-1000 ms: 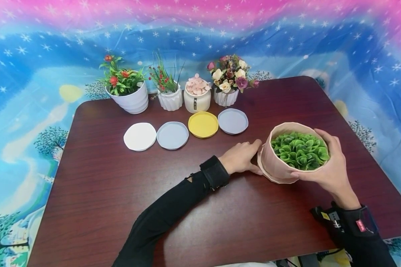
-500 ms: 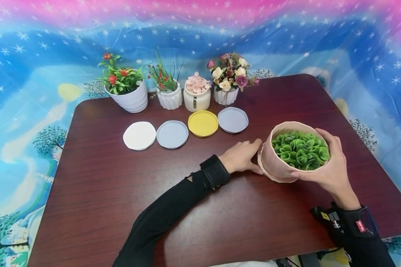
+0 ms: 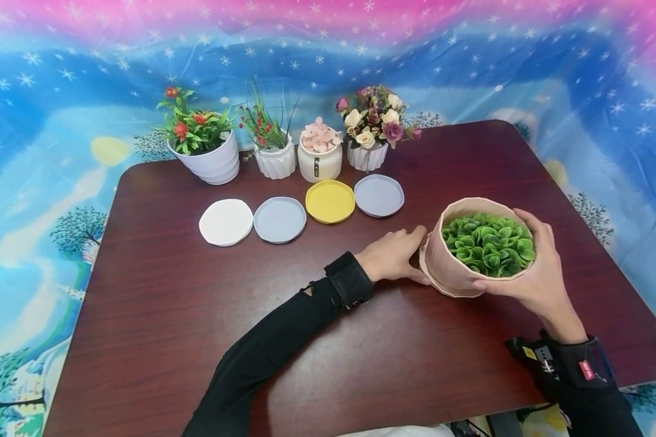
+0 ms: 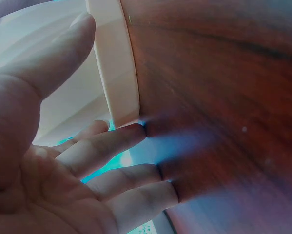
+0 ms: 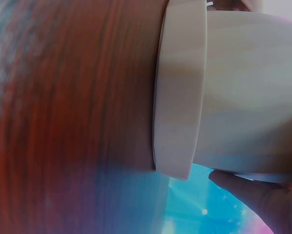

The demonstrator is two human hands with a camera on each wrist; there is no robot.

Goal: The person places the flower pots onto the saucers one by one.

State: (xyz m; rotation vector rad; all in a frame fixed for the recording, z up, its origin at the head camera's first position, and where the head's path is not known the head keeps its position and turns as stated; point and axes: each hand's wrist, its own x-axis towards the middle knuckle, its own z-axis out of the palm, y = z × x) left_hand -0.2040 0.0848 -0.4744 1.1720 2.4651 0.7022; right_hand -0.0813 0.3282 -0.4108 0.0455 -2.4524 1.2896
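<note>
A pale pink flowerpot (image 3: 455, 260) with a leafy green plant (image 3: 489, 246) stands on a matching saucer (image 5: 179, 92) at the right of the table. My right hand (image 3: 543, 282) grips the pot from the right, thumb at the near rim and fingers round the far side. On the left, my left hand (image 3: 390, 256) holds the saucer's edge between spread thumb and fingers. Seen from the left wrist, the thumb lies against the saucer rim (image 4: 119, 63) and the fingertips reach down by the tabletop. Fingers behind the pot are partly hidden.
Four-sided order aside, several small plates lie mid-table, among them a white plate (image 3: 226, 223) and a yellow plate (image 3: 330, 201). Behind them stand a red-flowered pot (image 3: 210, 161), a grassy pot (image 3: 276, 161), a pink-flowered jar (image 3: 320, 164) and a rose pot (image 3: 367, 156).
Both hands, the flowerpot and the saucer keep their places on the table. Only the head view has shifted slightly.
</note>
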